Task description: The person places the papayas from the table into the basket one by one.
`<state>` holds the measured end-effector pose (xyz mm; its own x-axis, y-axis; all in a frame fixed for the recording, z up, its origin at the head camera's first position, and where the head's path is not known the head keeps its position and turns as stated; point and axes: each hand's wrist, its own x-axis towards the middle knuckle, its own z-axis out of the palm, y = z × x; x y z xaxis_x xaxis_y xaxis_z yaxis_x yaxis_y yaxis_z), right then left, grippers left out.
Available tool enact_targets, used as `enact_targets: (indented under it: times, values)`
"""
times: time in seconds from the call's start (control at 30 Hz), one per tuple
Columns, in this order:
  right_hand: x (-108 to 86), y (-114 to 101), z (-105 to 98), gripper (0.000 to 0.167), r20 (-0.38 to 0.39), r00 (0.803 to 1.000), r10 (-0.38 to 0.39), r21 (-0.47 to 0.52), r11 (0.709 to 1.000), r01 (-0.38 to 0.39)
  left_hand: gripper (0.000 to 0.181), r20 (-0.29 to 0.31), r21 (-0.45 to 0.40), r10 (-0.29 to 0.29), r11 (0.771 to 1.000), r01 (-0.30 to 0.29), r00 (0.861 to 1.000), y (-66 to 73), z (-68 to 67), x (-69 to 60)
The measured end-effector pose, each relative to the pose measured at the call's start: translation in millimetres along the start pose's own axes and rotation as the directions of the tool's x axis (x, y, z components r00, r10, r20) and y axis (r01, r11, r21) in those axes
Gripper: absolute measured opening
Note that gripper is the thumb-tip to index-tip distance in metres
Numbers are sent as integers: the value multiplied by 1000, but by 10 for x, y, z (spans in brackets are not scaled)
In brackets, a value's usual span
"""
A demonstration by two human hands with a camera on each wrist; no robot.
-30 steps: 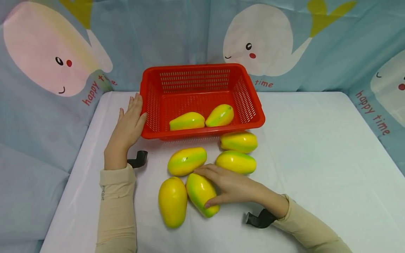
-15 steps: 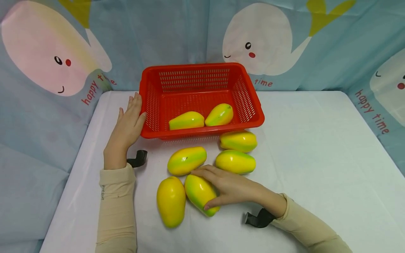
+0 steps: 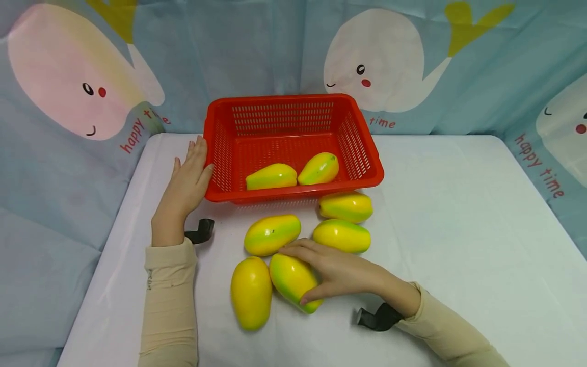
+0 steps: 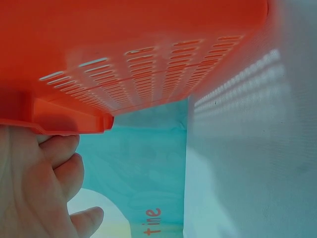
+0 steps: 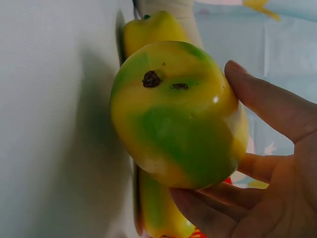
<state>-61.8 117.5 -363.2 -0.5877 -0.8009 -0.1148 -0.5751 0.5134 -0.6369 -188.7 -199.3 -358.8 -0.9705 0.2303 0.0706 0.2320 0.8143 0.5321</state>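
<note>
A red plastic basket (image 3: 293, 191) holds two yellow-green papayas, one left (image 3: 271, 177) and one right (image 3: 318, 169). My left hand (image 3: 183, 181) lies against the basket's left rim with its fingers straight; the left wrist view shows the fingertips touching the rim from below. My right hand (image 3: 337, 270) grips a papaya (image 3: 291, 278) on the table, thumb on the near side and fingers on the far side. In the right wrist view this papaya (image 5: 173, 119) shows its dark-spotted end. Just left of it lies a yellower papaya (image 3: 251, 293).
Behind the gripped papaya lies another papaya (image 3: 272, 234). Two more, a nearer papaya (image 3: 342, 236) and a farther papaya (image 3: 346, 206), lie by the basket's front right. A white cloth covers the table (image 3: 458, 229); a printed blue curtain (image 3: 257, 46) stands behind it.
The near end of the papaya in my right hand has shifted slightly to the right, along with the thumb. The left hand and the basket hold their places.
</note>
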Motion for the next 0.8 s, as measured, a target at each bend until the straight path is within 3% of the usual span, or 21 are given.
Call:
enact_targets:
  times: [0.8]
  values:
    - [-114, 11, -183, 86, -72, 997, -18, 21, 1000, 20, 61, -16, -8, 4, 1000, -4, 1000, -12, 24, -1]
